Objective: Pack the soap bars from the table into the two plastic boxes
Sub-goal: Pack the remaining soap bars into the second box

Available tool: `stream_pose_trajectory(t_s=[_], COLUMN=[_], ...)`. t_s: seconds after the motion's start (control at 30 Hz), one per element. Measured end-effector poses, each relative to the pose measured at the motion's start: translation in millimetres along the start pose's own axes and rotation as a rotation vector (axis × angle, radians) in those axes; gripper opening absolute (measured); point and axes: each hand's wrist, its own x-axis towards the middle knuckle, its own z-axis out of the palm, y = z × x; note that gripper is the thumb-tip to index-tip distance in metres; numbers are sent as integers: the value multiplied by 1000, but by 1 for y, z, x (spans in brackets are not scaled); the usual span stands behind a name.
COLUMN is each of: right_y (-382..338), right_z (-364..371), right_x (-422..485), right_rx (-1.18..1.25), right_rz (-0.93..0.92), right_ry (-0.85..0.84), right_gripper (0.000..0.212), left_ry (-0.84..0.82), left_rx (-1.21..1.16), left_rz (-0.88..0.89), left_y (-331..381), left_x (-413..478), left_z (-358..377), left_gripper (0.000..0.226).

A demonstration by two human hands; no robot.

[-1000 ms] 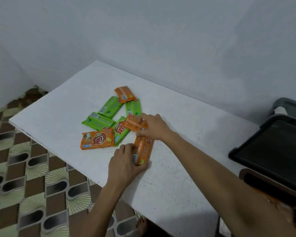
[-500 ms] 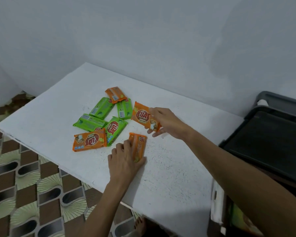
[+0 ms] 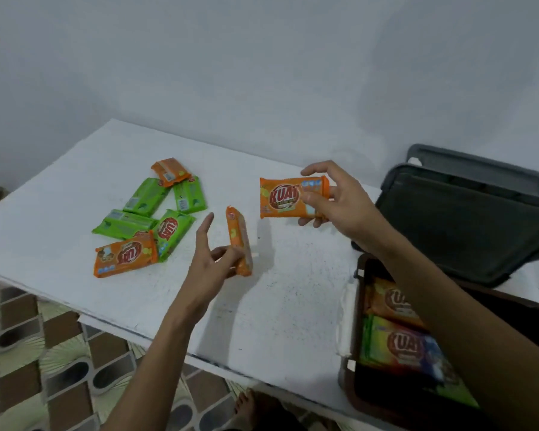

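1. soap bars, orange and green, are lying inside the brown box beside the table.
2. left hand is pinching an edge-on orange bar, index finger sticking out.
3. right hand is gripping a label-forward orange bar above the table.
4. six loose bars are lying clustered farther left on the table.
5. dark grey box is sitting beyond.

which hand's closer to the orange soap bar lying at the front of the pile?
Left. The left hand sits just right of the front orange bar, holding an edge-on bar; the right hand is farther right, holding a face-on bar.
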Motion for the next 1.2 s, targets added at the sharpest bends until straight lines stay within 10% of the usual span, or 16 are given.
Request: stream_pose_trajectory(t_s=[0.37, 1.2], right_y=[7, 87], right_z=[-82, -161], right_x=[-115, -243], right_rx=[-76, -316], right_rz=[-160, 363], right_ry=[277, 321], right_gripper=[17, 25], left_ry=[-118, -26], left_rx=[-160, -53], left_rz=[283, 326], left_y=[43, 22], left_x=[-30, -73], left_z=[72, 207], left_gripper=[70, 44])
